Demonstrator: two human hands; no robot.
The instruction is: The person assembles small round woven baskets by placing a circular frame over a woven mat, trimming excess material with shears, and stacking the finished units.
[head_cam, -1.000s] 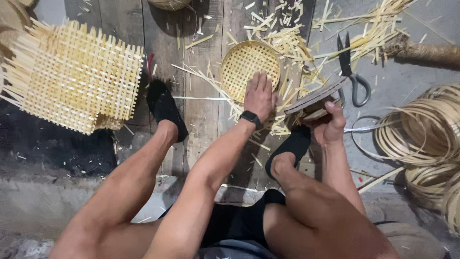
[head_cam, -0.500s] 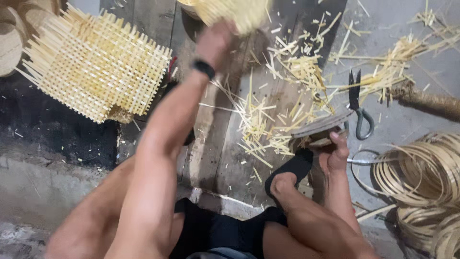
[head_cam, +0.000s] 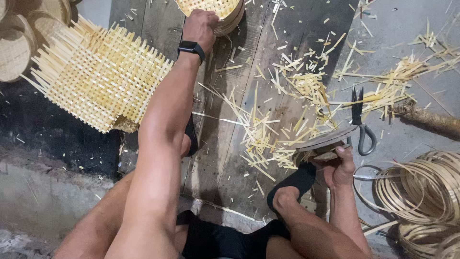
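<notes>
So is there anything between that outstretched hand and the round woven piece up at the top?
Nothing visible. The left hand is already on the round woven tray at the top of the stack, fingers at its rim. The large woven mat lies off to the side.

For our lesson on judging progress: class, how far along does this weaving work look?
Done: round woven trays stacked at the top; trimmed offcuts litter the boards. In hand: the left hand grips the top one; the right hand holds a flat disc. Left: an uncut woven sheet and loose hoops wait.
</notes>
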